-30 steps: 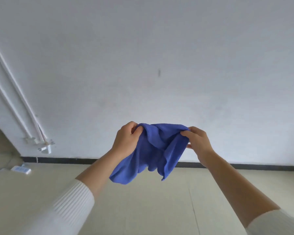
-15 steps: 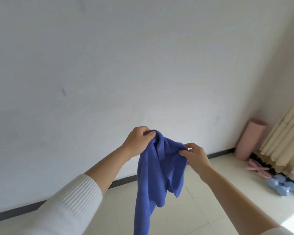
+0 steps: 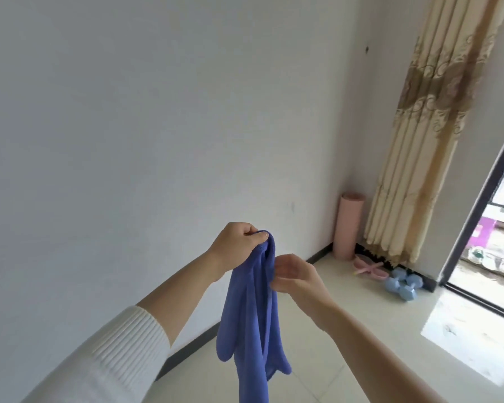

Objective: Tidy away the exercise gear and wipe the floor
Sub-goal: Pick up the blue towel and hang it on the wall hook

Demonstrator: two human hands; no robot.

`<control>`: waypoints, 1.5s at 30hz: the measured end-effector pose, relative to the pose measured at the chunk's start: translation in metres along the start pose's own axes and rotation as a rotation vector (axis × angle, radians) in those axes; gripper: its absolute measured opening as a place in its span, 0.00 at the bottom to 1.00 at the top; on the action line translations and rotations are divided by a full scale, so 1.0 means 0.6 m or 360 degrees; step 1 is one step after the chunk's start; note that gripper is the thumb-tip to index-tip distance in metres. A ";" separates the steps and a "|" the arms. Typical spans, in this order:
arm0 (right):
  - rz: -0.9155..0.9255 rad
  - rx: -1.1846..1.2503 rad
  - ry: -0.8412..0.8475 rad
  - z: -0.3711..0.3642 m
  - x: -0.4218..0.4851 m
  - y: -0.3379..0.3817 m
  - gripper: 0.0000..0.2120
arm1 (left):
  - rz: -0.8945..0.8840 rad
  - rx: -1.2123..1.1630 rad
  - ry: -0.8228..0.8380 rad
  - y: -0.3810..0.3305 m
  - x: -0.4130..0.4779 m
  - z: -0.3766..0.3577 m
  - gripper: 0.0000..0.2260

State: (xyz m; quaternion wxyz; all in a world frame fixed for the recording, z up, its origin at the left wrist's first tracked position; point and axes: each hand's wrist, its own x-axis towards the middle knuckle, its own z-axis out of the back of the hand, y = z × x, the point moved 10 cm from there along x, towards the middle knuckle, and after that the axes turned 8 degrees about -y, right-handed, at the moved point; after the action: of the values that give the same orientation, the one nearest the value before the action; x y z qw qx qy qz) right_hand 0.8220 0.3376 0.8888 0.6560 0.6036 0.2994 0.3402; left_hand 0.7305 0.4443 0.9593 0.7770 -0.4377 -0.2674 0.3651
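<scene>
Both arms raised, left hand (image 3: 237,249) pinching blue cloth (image 3: 252,321), right hand (image 3: 296,274) loosely touching it

Rolled mat (image 3: 348,226) upright in corner, just left of curtain (image 3: 425,135). Dumbbells (image 3: 402,283) on floor (image 3: 361,330) before curtain; cloth (image 3: 250,315) well left.

A room in a home, nearly bare: white wall (image 3: 157,126), pale tiled floor (image 3: 361,330), dark skirting. The curtain (image 3: 425,135), patterned beige, hangs beside a glazed door (image 3: 486,228) open to daylight. At the curtain's foot lies exercise gear: a rolled pink mat (image 3: 348,225) upright in the corner, blue dumbbells (image 3: 402,283), a pink gadget (image 3: 370,267).
</scene>
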 end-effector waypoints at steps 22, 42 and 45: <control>0.0267 -0.0572 -0.0737 0.440 0.610 0.110 0.08 | -0.0477 0.0282 0.0268 -0.152 0.604 -0.320 0.06; 0.0502 -0.0884 -0.0674 0.962 1.171 0.181 0.03 | -0.1199 0.0495 -0.0031 -0.478 1.161 -0.741 0.15; 0.0459 -0.0695 -0.0581 1.019 1.271 0.202 0.05 | -0.1523 0.0703 0.0051 -0.523 1.250 -0.795 0.17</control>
State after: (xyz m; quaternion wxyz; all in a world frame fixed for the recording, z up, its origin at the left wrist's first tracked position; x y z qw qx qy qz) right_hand 1.7523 0.5985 1.0795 0.7581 0.5357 0.0081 0.3720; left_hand 1.6288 0.7041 1.0797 0.9345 -0.0980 -0.3420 0.0105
